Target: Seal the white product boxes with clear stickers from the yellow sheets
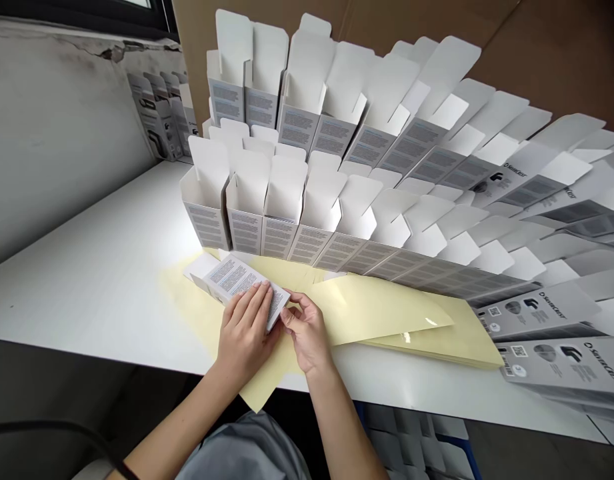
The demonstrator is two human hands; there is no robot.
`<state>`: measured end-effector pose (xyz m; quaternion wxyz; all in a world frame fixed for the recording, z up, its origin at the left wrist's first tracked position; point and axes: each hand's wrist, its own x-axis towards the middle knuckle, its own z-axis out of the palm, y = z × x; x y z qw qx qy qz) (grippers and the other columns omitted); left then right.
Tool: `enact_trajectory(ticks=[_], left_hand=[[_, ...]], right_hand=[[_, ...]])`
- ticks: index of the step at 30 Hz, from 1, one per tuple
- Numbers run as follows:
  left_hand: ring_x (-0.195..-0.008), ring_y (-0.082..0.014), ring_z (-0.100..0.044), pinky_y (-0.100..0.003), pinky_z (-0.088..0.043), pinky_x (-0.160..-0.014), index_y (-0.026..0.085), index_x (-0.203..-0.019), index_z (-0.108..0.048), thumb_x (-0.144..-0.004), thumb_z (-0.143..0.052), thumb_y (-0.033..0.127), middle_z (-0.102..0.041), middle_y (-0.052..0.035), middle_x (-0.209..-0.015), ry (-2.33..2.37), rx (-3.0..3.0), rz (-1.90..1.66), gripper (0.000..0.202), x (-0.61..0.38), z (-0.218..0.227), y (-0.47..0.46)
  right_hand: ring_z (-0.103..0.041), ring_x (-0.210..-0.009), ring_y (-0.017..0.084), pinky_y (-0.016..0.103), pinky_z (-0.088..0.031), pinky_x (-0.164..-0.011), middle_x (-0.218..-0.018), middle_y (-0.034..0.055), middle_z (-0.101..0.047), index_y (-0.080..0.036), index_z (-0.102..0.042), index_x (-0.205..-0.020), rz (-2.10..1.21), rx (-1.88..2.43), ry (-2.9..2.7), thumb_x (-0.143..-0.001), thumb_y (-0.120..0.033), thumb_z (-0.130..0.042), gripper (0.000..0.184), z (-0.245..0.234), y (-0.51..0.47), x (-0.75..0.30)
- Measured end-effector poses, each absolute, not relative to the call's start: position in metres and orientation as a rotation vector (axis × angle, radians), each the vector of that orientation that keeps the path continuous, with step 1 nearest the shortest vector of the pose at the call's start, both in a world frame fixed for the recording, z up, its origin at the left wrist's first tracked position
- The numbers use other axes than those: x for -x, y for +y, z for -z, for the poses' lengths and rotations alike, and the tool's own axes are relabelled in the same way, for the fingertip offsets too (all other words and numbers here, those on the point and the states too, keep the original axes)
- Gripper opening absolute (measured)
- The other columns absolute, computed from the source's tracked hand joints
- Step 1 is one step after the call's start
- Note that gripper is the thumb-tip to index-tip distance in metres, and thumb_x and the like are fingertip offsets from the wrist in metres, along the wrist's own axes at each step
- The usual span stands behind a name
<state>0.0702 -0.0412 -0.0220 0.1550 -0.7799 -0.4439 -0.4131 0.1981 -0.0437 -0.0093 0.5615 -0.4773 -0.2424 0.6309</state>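
The left hand's [247, 327] fingers [259, 297] lie stretched and flat on the printed top face of a small folding carton [231, 277], pressing it down rather than curling round it; the thumb is hidden. The right hand's [309, 333] fingertips [288, 319] are pinched together on the carton's near end, where its flap seems to be, though the hands hide the flap itself.

The carton lies on its side, angled away to the left, on overlapping pale yellow sheets [377, 310] near the front edge of the white counter [97, 280].

The work looks like closing that end. To do it well, the flat hand should hold the carton square so the walls do not skew, while the pinching fingers guide the flap straight in along its crease without buckling it.

Behind stand two tiers of erected cartons [281, 207] with top flaps open, and flat printed cartons [561, 353] lie fanned out at the right.
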Motion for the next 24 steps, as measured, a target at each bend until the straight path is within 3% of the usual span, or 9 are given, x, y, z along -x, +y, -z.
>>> enact_trajectory(ticks=[9, 15, 20, 24], left_hand=[[-0.115, -0.0307, -0.064, -0.042, -0.040, -0.102, 0.010, -0.133, -0.053, -0.086, -0.065, 0.022, -0.067, -0.0173, -0.125, -1.254, 2.231, 1.188, 0.050, -0.069, 0.024, -0.040], [-0.114, -0.0305, -0.065, -0.041, -0.039, -0.102, 0.013, -0.138, -0.050, -0.087, -0.065, 0.025, -0.068, -0.0165, -0.125, -1.249, 2.231, 1.182, 0.055, -0.069, 0.024, -0.041], [-0.115, -0.0311, -0.064, -0.041, -0.039, -0.102, 0.015, -0.144, -0.044, -0.088, -0.063, 0.028, -0.067, -0.0165, -0.126, -1.258, 2.229, 1.176, 0.060, -0.069, 0.025, -0.041], [-0.118, -0.0304, -0.063, -0.042, -0.038, -0.103, 0.013, -0.143, -0.045, -0.090, -0.060, 0.024, -0.067, -0.0171, -0.126, -1.248, 2.244, 1.182, 0.057, -0.069, 0.025, -0.041]], right_hand=[[-0.043, -0.058, 0.009, 0.025, -0.033, -0.057, -0.066, -0.0017, -0.061, -0.019, -0.075, -0.091, -1.495, 1.070, -0.541, -0.055, -0.027, -0.088, 0.039, 0.009, -0.040, -0.199], [-0.040, -0.054, 0.008, 0.024, -0.030, -0.051, -0.061, -0.0012, -0.057, -0.016, -0.076, -0.079, -1.453, 1.083, -0.469, -0.055, -0.041, -0.088, 0.037, 0.009, -0.034, -0.195], [-0.046, -0.058, 0.010, 0.025, -0.038, -0.057, -0.068, -0.0004, -0.061, -0.017, -0.075, -0.096, -1.460, 1.027, -0.542, -0.065, -0.045, -0.084, 0.043, 0.007, -0.044, -0.197], [-0.054, -0.068, 0.013, 0.028, -0.045, -0.071, -0.072, -0.0022, -0.064, -0.020, -0.068, -0.114, -1.519, 1.009, -0.657, -0.056, -0.030, -0.092, 0.063, 0.007, -0.051, -0.200]])
